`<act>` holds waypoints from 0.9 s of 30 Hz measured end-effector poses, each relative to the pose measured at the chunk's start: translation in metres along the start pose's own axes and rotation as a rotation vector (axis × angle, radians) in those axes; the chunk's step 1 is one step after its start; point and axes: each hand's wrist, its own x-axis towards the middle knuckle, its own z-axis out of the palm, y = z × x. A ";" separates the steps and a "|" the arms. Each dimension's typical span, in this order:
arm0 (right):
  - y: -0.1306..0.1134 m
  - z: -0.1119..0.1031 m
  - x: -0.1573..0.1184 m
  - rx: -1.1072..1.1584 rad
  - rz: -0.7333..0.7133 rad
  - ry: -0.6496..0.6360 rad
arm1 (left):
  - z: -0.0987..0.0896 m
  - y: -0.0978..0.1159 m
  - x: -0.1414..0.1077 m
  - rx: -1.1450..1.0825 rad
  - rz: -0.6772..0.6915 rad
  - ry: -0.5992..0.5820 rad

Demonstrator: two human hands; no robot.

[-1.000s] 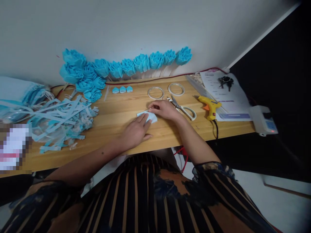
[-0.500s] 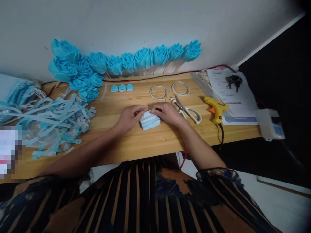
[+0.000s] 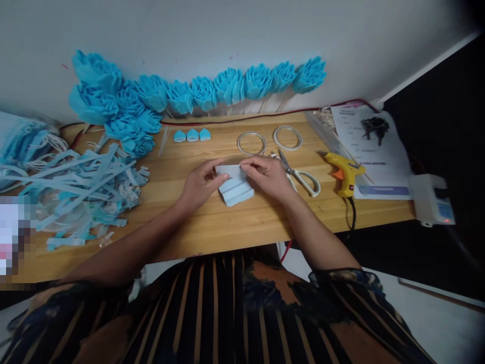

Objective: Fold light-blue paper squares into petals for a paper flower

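Observation:
A small stack of pale blue fabric pieces (image 3: 238, 193) lies on the wooden table in front of me. Just above its far edge, a pale fabric piece (image 3: 231, 171) is stretched between my hands. My left hand (image 3: 202, 183) pinches its left end between thumb and fingers. At the right end, my right hand (image 3: 267, 176) grips the same piece. Three small folded blue pieces (image 3: 192, 135) sit in a row behind my hands. White-handled scissors (image 3: 303, 179) lie beside my right hand, with two tape rolls (image 3: 252, 143) behind.
Blue fabric flowers (image 3: 204, 93) line the wall. A heap of cut strips (image 3: 87, 187) and stacked masks (image 3: 22, 141) fill the left side. To the right are a yellow glue gun (image 3: 346, 173), a paper sheet (image 3: 367, 162) with keys (image 3: 375, 129), and a white device (image 3: 432, 199).
The pale piece is now raised off the stack and held between both hands, which have drawn slightly apart. The camera view has shifted a little.

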 end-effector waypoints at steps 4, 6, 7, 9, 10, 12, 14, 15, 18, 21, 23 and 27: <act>-0.004 0.001 -0.003 0.082 0.073 -0.010 | 0.000 0.006 -0.002 -0.073 -0.066 0.000; -0.004 0.001 -0.003 0.131 0.089 -0.035 | 0.001 0.009 -0.002 -0.133 -0.083 0.011; -0.004 0.001 -0.003 0.165 0.091 -0.055 | 0.001 0.010 -0.002 -0.160 -0.082 0.024; -0.004 0.003 -0.003 0.237 0.090 -0.107 | 0.002 0.012 -0.002 -0.193 -0.075 0.045; -0.005 0.005 -0.003 0.268 0.091 -0.129 | 0.002 0.012 -0.002 -0.196 -0.070 0.052; -0.006 0.008 -0.003 0.304 0.098 -0.144 | 0.002 0.011 -0.002 -0.195 -0.063 0.061; -0.006 0.010 -0.003 0.313 0.100 -0.133 | 0.001 0.010 -0.001 -0.196 -0.062 0.082; -0.006 0.011 -0.003 0.319 0.098 -0.127 | 0.001 0.009 -0.001 -0.198 -0.066 0.094; -0.005 0.012 -0.004 0.339 0.097 -0.122 | -0.001 0.011 -0.001 -0.213 -0.086 0.100; -0.004 0.012 -0.004 0.313 0.099 -0.119 | -0.001 0.014 -0.002 -0.247 -0.102 0.014; -0.003 0.011 -0.005 0.285 0.095 -0.121 | 0.000 0.016 -0.003 -0.258 -0.112 -0.036; -0.002 0.006 -0.006 0.278 0.102 -0.112 | -0.001 0.013 0.001 -0.264 -0.132 0.032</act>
